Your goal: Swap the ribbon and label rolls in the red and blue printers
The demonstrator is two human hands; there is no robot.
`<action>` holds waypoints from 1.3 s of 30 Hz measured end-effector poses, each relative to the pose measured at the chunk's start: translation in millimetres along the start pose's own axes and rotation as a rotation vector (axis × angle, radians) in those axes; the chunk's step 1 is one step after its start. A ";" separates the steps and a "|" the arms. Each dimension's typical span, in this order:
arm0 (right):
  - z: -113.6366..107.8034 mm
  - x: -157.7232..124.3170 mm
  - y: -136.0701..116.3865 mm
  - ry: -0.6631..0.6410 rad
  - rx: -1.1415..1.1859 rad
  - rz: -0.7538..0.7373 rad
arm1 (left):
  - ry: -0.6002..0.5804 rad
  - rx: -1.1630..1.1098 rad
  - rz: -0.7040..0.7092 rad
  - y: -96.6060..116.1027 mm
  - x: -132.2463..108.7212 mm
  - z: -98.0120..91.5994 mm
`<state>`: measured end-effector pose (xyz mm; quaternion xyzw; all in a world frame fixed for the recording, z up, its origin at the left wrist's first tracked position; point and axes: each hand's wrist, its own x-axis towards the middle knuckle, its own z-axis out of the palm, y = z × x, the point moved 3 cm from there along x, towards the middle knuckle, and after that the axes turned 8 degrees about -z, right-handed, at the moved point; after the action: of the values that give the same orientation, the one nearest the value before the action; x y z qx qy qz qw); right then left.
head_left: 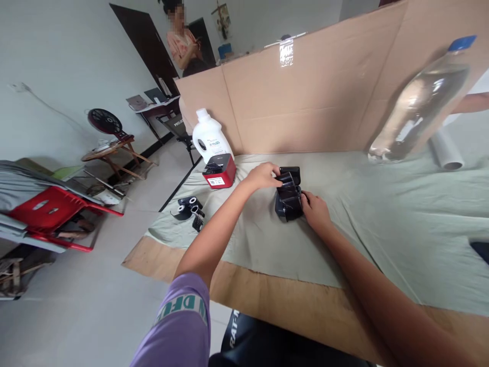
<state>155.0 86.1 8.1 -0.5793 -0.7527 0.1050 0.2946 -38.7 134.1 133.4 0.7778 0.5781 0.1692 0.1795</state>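
Note:
In the middle of the cloth lies a black device [289, 209] with a raised lid-like part [293, 174] at its far end and dark glossy film [287, 189] across its top. My left hand [263, 176] reaches over from the left, its fingers closed on the edge of this film. On the near right side, my right hand [316, 210] grips the device's body between thumb and fingers. The fingers partly cover both edges, and I cannot make out the inside. Left of my forearm are black rolls with white cores [187, 206] and a small black-and-silver piece [197, 219].
Behind stand a red and black box [220, 172] and a white jug [210, 133]. A cardboard panel [298, 102] closes off the back. At right are a large clear bottle [420, 107] with a blue cap and a grey tube [446, 148]. A person [183, 43] is beyond the panel.

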 end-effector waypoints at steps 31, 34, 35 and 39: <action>3.6 3.1 7.3 0.086 0.068 -0.027 | 0.317 0.288 -0.938 -253.9 -177.7 -133.4; 3.5 3.6 7.3 0.089 0.085 -0.031 | 0.229 0.273 -0.967 -272.5 -197.5 -125.6; 3.6 3.7 7.4 0.089 0.089 -0.029 | 0.205 0.268 -0.973 -277.3 -204.4 -121.7; 3.6 3.9 7.4 0.090 0.103 -0.021 | 0.196 0.251 -0.957 -285.9 -224.9 -104.1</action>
<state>158.3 92.7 2.8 -0.5597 -0.7382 0.1146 0.3586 -389.2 3.2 76.5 0.4214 0.9000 0.0693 0.0869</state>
